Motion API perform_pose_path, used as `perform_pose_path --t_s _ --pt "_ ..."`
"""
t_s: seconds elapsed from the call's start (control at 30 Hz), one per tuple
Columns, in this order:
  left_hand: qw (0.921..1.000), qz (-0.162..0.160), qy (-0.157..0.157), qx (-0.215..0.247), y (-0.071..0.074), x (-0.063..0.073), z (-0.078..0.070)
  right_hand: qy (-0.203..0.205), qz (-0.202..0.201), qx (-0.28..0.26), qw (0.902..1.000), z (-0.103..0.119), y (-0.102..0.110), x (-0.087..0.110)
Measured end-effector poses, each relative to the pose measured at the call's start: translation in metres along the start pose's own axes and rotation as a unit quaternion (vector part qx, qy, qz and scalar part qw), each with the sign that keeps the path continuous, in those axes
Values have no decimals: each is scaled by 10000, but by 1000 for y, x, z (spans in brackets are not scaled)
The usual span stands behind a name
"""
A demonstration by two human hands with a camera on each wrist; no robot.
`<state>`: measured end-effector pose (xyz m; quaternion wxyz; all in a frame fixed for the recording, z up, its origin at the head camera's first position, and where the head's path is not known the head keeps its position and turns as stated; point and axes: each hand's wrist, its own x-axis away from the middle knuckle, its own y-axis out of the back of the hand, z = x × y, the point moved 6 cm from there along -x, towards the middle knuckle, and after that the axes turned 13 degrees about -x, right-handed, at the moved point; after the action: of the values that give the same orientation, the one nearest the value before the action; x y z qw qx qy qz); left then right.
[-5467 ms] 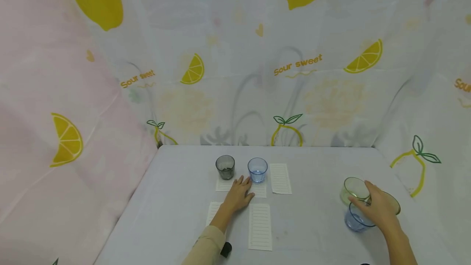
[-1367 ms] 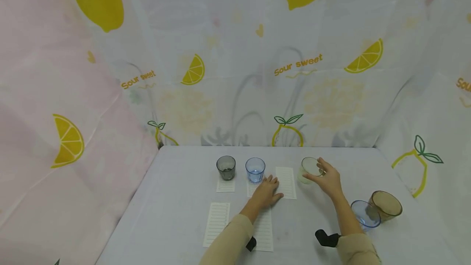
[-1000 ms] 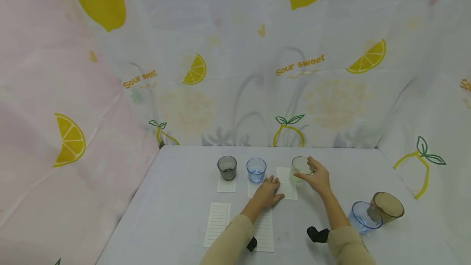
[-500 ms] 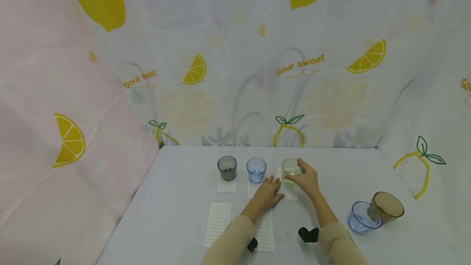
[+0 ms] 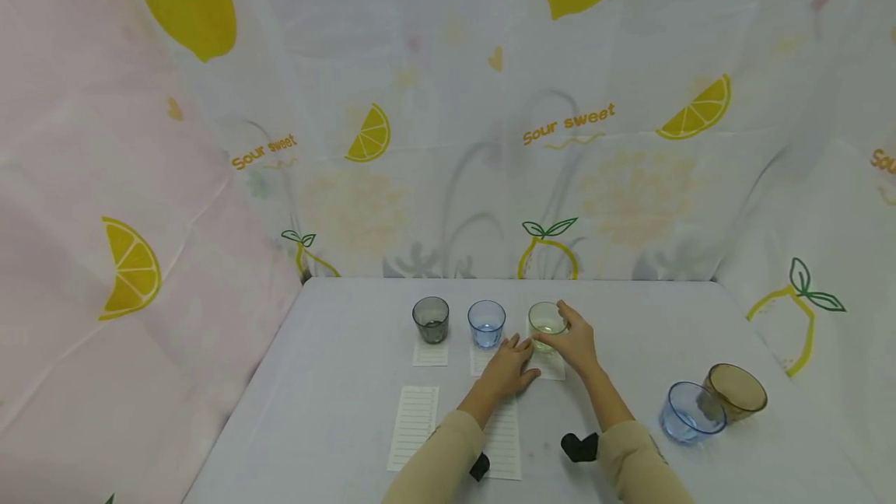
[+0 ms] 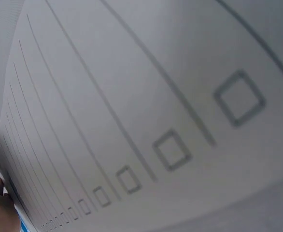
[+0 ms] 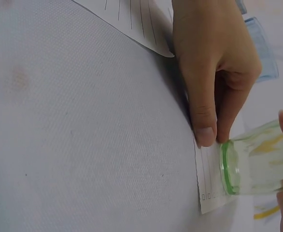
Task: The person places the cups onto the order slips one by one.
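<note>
My right hand [image 5: 575,342] grips a pale green glass [image 5: 547,319] by its sides near the rim, thumb on the near side. The glass stands upright on a lined paper slip [image 5: 554,368], its green base [image 7: 227,166] touching the slip in the right wrist view. My left hand [image 5: 505,369] rests beside it, fingertips pressing the slip's left edge near the glass base. Left of this stand a blue glass [image 5: 486,325] and a grey glass [image 5: 430,320], each on its own slip. Lined paper [image 6: 107,106] with small boxes fills the left wrist view.
Another blue glass [image 5: 691,414] and an amber glass [image 5: 737,392] stand close together at the right. Two more lined slips lie nearer: one at the left [image 5: 413,428], the other slip [image 5: 505,442] partly under my left forearm. A lemon-print cloth [image 5: 448,201] hangs behind the table.
My right hand has carried the green glass from beside the blue and amber glasses leftward onto the third slip. Earlier, my left hand moved right, from the second slip to the third.
</note>
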<state>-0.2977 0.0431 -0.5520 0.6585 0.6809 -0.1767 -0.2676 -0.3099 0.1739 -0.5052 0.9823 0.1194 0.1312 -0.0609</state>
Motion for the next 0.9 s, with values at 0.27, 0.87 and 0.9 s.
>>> perform_pose_path --t_s 0.27,0.87,0.9 --pt "9999 -44 16 -107 -1 0 0 61 -74 56 9999 0 -3 1" --pt "9999 75 50 80 -6 -1 0 61 -49 -102 9999 -4 -3 0" --pt "9999 71 48 75 -6 -1 0 71 -34 -115 9999 -4 -3 0"
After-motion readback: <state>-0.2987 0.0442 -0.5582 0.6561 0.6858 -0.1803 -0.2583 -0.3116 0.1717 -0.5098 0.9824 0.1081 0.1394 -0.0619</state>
